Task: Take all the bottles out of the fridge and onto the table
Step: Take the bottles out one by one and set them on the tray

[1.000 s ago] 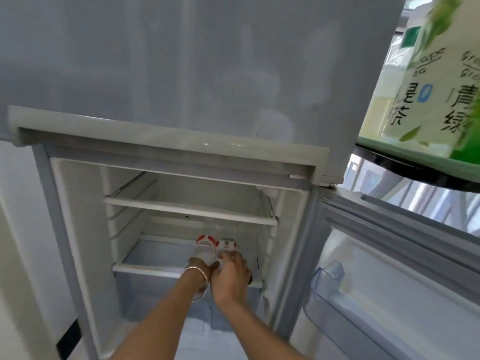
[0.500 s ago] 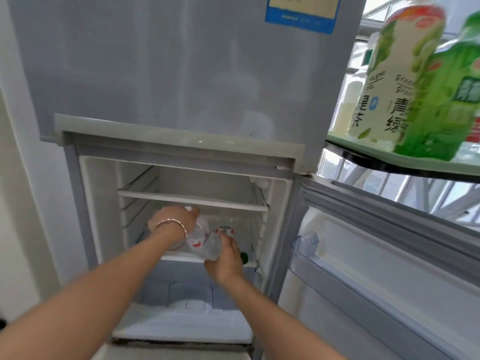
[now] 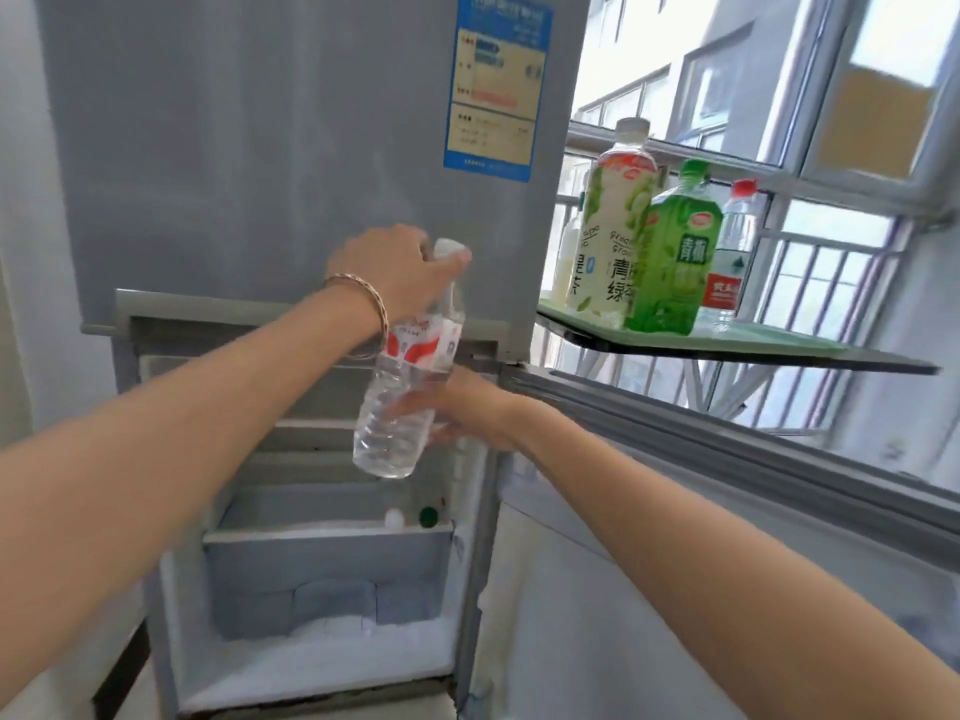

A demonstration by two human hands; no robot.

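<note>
Fingers (image 3: 441, 262) of the left hand (image 3: 395, 275), arm outstretched, clench the cap of a clear plastic water bottle (image 3: 402, 387) hanging before the open grey fridge (image 3: 260, 148); the right hand (image 3: 467, 413) cups its lower body, fingers wrapped behind.

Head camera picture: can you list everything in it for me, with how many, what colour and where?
Fridge: one, grey, lower door open, left and centre.
Sticker: one, blue and cream, on the upper fridge door.
Water bottle: one, clear with a red and white label, held up before the fridge.
Caps: two, one white and one green, low inside the fridge; what is under them is hidden.
Table: one, pale green top, right of the fridge.
Bottles on the table: at least four, white, green and clear.
Window: barred, behind the table.
Bracelet: one, metal, left wrist.
Left hand: gripping the bottle's neck.
Right hand: at the bottle's lower body.
</note>
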